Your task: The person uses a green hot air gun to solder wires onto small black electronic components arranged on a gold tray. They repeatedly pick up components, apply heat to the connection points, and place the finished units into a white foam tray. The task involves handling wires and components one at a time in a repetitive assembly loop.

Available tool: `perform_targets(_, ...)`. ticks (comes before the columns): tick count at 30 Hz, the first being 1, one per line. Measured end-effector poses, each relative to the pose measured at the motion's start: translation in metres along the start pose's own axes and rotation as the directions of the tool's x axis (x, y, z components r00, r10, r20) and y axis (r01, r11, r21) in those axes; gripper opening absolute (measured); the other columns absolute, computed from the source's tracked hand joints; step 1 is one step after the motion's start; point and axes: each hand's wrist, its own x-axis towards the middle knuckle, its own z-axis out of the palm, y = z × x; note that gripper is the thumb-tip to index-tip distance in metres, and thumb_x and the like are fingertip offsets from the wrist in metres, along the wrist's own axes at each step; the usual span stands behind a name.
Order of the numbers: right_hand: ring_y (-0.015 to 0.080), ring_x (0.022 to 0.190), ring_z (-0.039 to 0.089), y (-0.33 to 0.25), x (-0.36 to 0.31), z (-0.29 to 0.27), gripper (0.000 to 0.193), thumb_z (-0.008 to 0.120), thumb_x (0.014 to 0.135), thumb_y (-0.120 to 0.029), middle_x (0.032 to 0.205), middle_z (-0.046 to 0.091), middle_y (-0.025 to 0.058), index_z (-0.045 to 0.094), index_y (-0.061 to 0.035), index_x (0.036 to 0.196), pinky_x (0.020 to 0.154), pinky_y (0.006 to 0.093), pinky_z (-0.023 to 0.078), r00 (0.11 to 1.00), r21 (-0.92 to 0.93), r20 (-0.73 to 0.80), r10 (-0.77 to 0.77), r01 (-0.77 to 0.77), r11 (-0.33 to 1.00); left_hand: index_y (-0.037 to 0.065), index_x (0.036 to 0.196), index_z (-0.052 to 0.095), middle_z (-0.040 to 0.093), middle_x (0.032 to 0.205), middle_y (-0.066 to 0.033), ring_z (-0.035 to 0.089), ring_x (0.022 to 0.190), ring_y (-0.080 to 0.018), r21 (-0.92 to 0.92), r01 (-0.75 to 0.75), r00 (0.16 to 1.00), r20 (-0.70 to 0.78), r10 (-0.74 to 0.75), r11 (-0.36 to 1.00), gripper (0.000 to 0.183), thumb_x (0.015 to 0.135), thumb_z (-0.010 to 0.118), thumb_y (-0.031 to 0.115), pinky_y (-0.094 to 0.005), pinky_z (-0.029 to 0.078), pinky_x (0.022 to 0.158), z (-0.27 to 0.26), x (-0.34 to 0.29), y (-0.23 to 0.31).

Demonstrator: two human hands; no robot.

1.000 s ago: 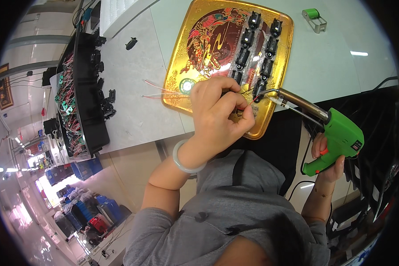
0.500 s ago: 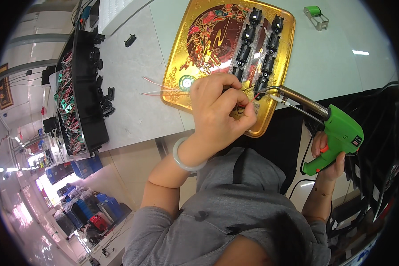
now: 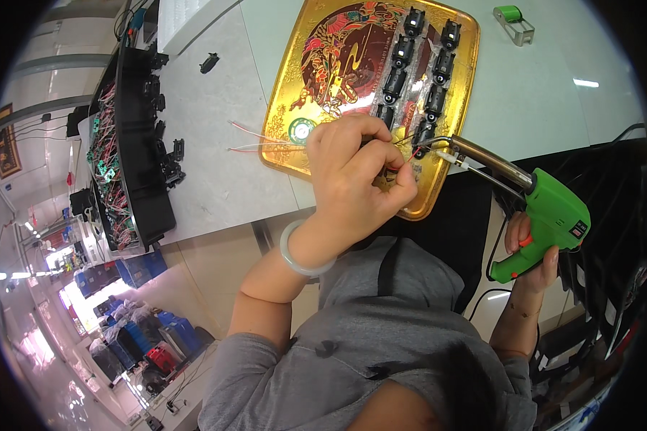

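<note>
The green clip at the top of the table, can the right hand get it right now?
Probably not. The right hand is wrapped around the green solder gun near the body, and the clip lies across the table beyond the gold tray.

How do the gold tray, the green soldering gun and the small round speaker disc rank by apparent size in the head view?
1. Gold tray, clearly the largest.
2. Green soldering gun, held in the right hand; it sits nearer the camera, so it may look bigger than it is.
3. Round speaker disc, smallest, lying on the tray beside the left hand.
</note>
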Motion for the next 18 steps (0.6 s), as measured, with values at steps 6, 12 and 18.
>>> perform_targets(6, 0.011, 0.052, 0.033, -0.0024, -0.0001, 0.0033, 0.05, 0.034, 0.082, -0.051, 0.058, 0.039, 0.0056, 0.041, -0.0014, 0.074, 0.044, 0.02, 0.027, 1.0, -0.043, 0.003, -0.012, 0.012, 0.999, 0.008, 0.061, 0.054, 0.051, 0.079, -0.0048, 0.048, 0.074, -0.0201, -0.004, 0.005, 1.0, -0.004, -0.005, 1.0, 0.015, 0.049, 0.062, 0.005, -0.0295, 0.033, 0.068, 0.0008, -0.0017, -0.0009)
perform_targets(12, 0.0109, 0.052, 0.034, -0.002, -0.002, 0.0036, 0.05, 0.036, 0.081, -0.051, 0.058, 0.039, 0.0055, 0.041, -0.0019, 0.073, 0.044, 0.0198, 0.027, 1.0, -0.047, 0.003, 0.0, 0.0, 0.999, 0.008, 0.062, 0.054, 0.051, 0.081, -0.0053, 0.048, 0.076, -0.0203, 0.001, 0.001, 1.0, -0.006, -0.001, 1.0, 0.015, 0.049, 0.063, 0.006, -0.0295, 0.033, 0.069, 0.001, -0.0011, -0.0003)
perform_targets(18, 0.0104, 0.052, 0.034, 0.0007, -0.0026, 0.0038, 0.051, 0.036, 0.08, -0.053, 0.057, 0.039, 0.005, 0.041, -0.0029, 0.072, 0.045, 0.0197, 0.027, 1.0, -0.081, 0.009, 0.01, -0.009, 0.997, 0.008, 0.061, 0.054, 0.051, 0.081, -0.0054, 0.048, 0.076, -0.0202, 0.009, 0.004, 1.0, -0.002, -0.004, 1.0, 0.015, 0.049, 0.063, 0.006, -0.0295, 0.033, 0.069, 0.0012, -0.0015, -0.0005)
